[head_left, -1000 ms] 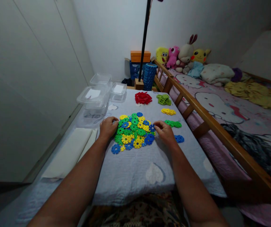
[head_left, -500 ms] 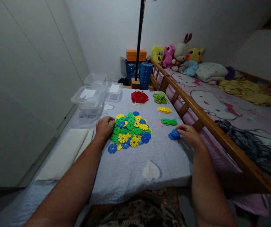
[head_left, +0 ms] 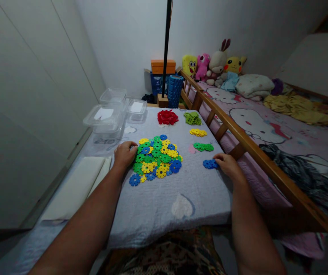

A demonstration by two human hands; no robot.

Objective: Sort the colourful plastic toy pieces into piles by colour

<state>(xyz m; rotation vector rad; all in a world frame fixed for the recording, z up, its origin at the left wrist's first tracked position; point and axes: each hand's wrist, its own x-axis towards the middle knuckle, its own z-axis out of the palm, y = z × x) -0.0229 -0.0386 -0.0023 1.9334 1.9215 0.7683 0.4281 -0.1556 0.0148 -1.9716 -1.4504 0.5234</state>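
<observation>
Blue discs (head_left: 209, 164) lie right of the mixed pile (head_left: 164, 158), probably light, stiff, slick; rims look best for pinching. The right hand (head_left: 227, 164) touches them, pinch unclear; left hand (head_left: 124, 154) sits at the pile's left edge, grip hidden.

Orange box (head_left: 163, 66) atop blue box (head_left: 156, 82), behind black pole (head_left: 166, 42); blue cylinder (head_left: 174, 91) beside. On bed (head_left: 307, 126): 2 yellow plush toys (head_left: 189, 64), yellow cloth (head_left: 292, 107).

No lettering is legible, the blue box (head_left: 156, 84) included.
</observation>
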